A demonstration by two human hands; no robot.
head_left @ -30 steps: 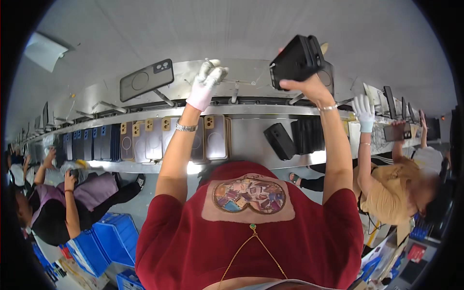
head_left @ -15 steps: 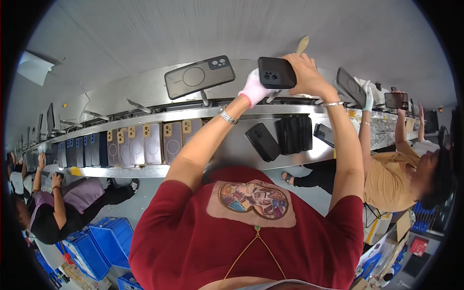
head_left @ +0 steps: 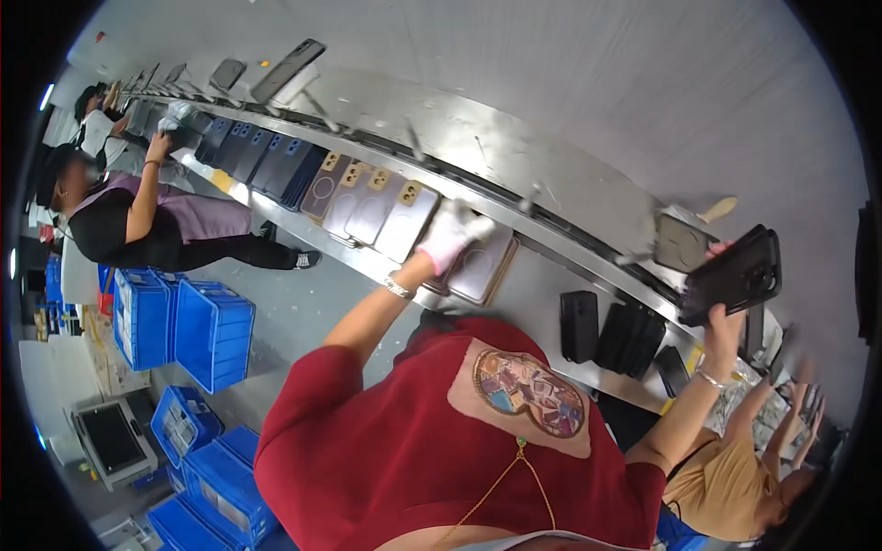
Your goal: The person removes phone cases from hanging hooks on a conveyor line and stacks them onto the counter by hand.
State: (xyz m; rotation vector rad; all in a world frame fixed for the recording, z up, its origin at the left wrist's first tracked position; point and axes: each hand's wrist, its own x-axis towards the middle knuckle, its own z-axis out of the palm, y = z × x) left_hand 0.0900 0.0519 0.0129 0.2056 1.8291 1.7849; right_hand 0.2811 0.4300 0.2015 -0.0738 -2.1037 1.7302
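My right hand (head_left: 725, 332) grips a black phone case (head_left: 732, 278) with a camera cutout, held out at the right above the conveyor's edge. Fingertips show beyond the case's upper side. My left hand (head_left: 448, 241), in a white glove with a pink cuff, is over the row of translucent phone cases with gold camera plates (head_left: 377, 207). It lies beside a lilac-tinted case (head_left: 482, 262) with a ring on its back. Blur hides how its fingers are bent and whether they hold a case.
Black cases (head_left: 630, 338) stand in a row on the metal shelf (head_left: 528, 308), dark blue ones (head_left: 287, 170) farther left. Holder arms (head_left: 413, 142) line the conveyor; a translucent case (head_left: 678, 243) is near my right hand. Blue crates (head_left: 216, 331) stand on the floor. Co-workers are on both sides.
The view has swung left. My left hand has left the black case and moved to the lilac-tinted cases; my right hand still holds the black case, now farther right.
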